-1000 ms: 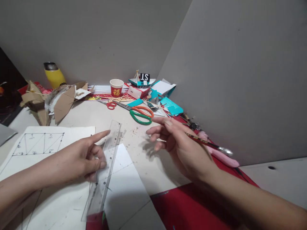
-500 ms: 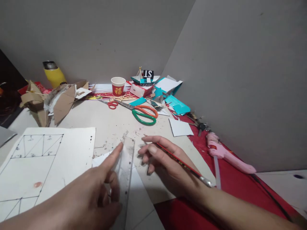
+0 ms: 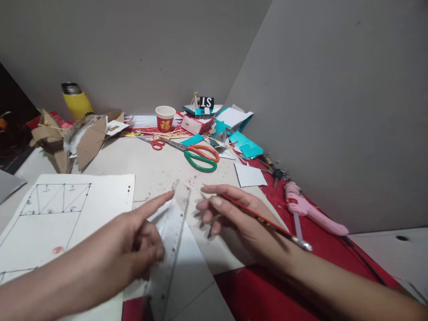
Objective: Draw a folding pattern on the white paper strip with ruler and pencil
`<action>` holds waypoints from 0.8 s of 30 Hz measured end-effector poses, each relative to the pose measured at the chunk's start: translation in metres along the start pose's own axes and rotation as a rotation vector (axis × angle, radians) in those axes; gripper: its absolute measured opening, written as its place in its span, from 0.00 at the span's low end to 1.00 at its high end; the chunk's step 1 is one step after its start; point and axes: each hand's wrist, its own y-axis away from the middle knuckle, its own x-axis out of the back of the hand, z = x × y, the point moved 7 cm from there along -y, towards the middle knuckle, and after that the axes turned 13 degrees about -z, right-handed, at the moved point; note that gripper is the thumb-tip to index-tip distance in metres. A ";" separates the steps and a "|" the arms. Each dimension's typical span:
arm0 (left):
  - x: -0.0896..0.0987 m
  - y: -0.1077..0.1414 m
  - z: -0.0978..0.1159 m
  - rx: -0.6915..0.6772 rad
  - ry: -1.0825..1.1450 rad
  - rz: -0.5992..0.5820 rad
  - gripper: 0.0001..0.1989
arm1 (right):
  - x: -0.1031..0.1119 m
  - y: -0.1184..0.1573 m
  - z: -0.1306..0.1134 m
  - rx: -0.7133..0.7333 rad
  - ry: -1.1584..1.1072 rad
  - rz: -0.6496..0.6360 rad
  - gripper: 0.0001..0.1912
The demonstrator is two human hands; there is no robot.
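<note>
A clear plastic ruler (image 3: 180, 223) lies slantwise over a white sheet (image 3: 192, 254) with a pencil line on it. My left hand (image 3: 140, 240) is over the ruler's left side, its index finger stretched toward the far end and the other fingers loosely curled, holding nothing. Whether the fingertip touches the ruler I cannot tell. To the right of the ruler, my right hand (image 3: 234, 218) grips a red and black pencil (image 3: 259, 218) between thumb and fingers, its tip pointing left. An open notebook (image 3: 110, 200) with line drawings and numbers lies partly under my left forearm.
Large scissors (image 3: 200, 158) with orange and green handles and small red scissors (image 3: 157, 143) lie beyond. Behind stand a paper cup (image 3: 165, 119), a yellow bottle (image 3: 77, 103) and cardboard pieces (image 3: 90, 142). A pink glue gun (image 3: 310, 211) rests on red cloth at right.
My left hand has moved slightly left and away from the ruler's near part, its index finger lying flatter. The ruler tilts more to the right. My right hand keeps the pencil, shifted slightly.
</note>
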 end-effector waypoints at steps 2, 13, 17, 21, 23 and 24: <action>0.014 0.000 -0.004 0.028 -0.065 0.036 0.47 | 0.008 0.007 -0.016 0.038 0.094 0.049 0.19; 0.024 -0.004 -0.018 0.083 -0.112 -0.018 0.46 | 0.010 0.001 -0.014 0.040 0.122 0.017 0.17; 0.016 -0.005 -0.030 0.116 -0.044 -0.039 0.47 | 0.008 -0.008 0.011 0.032 0.010 -0.019 0.15; 0.008 -0.007 -0.031 0.135 -0.037 -0.090 0.47 | 0.009 -0.010 0.025 0.019 -0.051 -0.035 0.14; 0.009 -0.007 -0.029 0.162 -0.073 -0.086 0.47 | 0.010 -0.010 0.027 0.014 -0.056 -0.036 0.14; 0.009 -0.006 -0.028 0.180 -0.110 -0.081 0.48 | 0.010 -0.010 0.027 0.013 -0.058 -0.036 0.14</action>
